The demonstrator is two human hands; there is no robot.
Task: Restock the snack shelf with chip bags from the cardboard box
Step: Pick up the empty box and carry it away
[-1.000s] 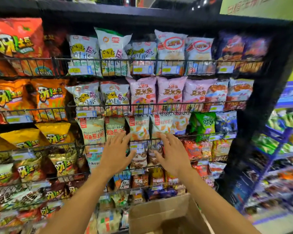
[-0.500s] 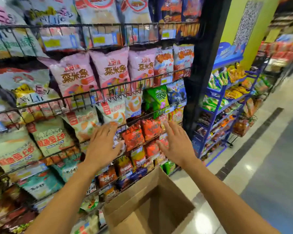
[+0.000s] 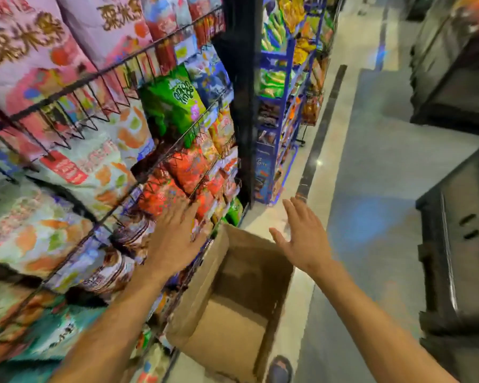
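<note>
head camera, single wide-angle view: faces forward and down, tilted; close beside snack shelf (image 3: 239, 106) at left, cardboard box (image 3: 198, 294) directly below, aisle floor (image 3: 371, 217) at right.

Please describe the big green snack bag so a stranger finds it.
Start at the black upright post ending the wire shelf. Below the pink bags, second from that post, stands the bright green snack bag; its neighbours are blue and white.

Two hands are showing, the left hand (image 3: 174, 241) and the right hand (image 3: 306, 239). One cardboard box (image 3: 199, 299) is sitting near them, one shoe (image 3: 280, 369) is peeking in nearest, and two dark cabinets (image 3: 459, 244) are standing right.
</note>
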